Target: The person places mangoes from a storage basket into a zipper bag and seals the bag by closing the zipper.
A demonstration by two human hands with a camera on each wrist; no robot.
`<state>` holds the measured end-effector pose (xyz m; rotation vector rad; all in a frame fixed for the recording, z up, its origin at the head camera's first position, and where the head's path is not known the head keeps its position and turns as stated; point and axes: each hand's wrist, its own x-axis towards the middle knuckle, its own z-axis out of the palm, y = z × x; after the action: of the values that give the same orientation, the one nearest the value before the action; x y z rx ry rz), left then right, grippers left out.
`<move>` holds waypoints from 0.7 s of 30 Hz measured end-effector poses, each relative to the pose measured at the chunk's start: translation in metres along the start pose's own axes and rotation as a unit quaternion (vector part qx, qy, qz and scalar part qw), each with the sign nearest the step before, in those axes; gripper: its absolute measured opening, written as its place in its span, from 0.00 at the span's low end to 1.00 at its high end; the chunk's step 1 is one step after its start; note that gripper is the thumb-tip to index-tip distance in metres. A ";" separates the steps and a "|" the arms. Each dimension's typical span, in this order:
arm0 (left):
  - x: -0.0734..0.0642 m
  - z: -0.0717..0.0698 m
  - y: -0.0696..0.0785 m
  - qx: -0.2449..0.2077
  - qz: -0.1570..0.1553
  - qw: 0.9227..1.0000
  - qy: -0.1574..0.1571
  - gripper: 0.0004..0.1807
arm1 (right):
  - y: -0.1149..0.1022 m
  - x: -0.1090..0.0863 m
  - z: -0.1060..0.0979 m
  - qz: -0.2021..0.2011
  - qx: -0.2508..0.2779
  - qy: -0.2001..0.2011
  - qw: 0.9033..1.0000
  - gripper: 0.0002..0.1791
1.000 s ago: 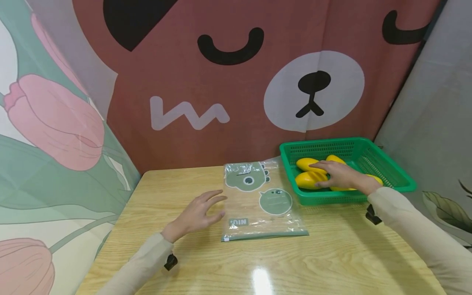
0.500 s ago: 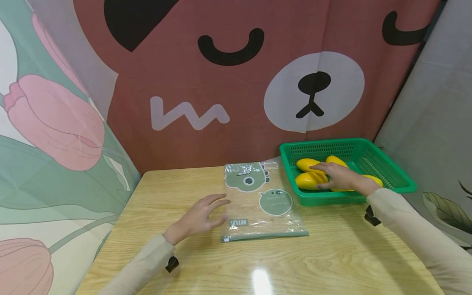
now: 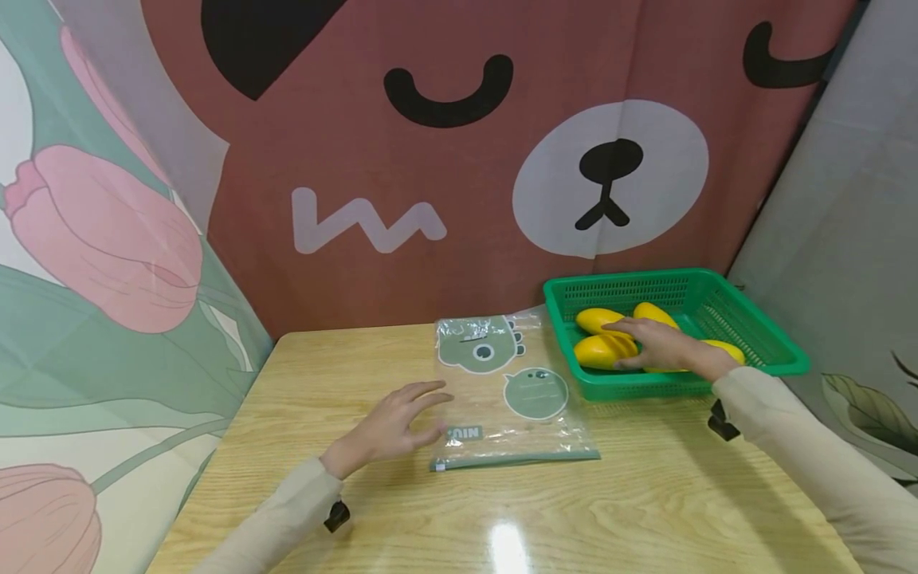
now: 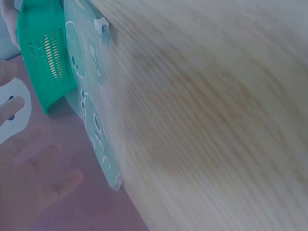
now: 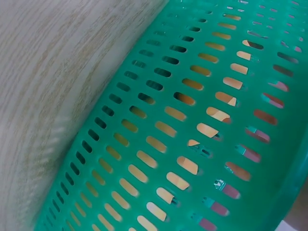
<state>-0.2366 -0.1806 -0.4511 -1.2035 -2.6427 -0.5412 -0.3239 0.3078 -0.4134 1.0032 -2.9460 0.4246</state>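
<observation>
Several yellow mangoes (image 3: 601,351) lie in a green plastic basket (image 3: 778,351). Over them reaches my right hand (image 3: 663,344), its thumb and fingers spread beside a mango; whether it touches the fruit I cannot tell. A clear zip bag (image 3: 459,399) with green cartoon prints lies flat to the basket's left. My left hand (image 3: 390,422) hovers at the bag's left edge, fingers loosely extended and nothing held. In the left wrist view the left fingers (image 4: 48,192) appear blurred at the left side. The basket wall (image 5: 159,134) hides most of the right hand in the right wrist view.
Everything stands on a wooden table (image 3: 344,351). Behind it hangs a bear-patterned curtain (image 3: 358,279), with a floral cloth (image 3: 107,359) at left and a grey cloth (image 3: 825,239) at right. The basket's left end sits at the bag's upper right edge.
My left hand has drifted slightly right and down, its fingertips now over the bag's left edge. The right hand has stayed almost still above the mangoes.
</observation>
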 end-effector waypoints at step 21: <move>-0.002 0.005 0.008 -0.009 0.001 1.000 -0.008 0.27 | 0.005 0.002 0.005 0.005 0.012 -0.011 1.000 0.36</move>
<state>-0.2295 -0.1756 -0.4540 -1.2207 -2.6559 -0.5570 -0.3277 0.3086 -0.4196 1.0025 -2.9730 0.4534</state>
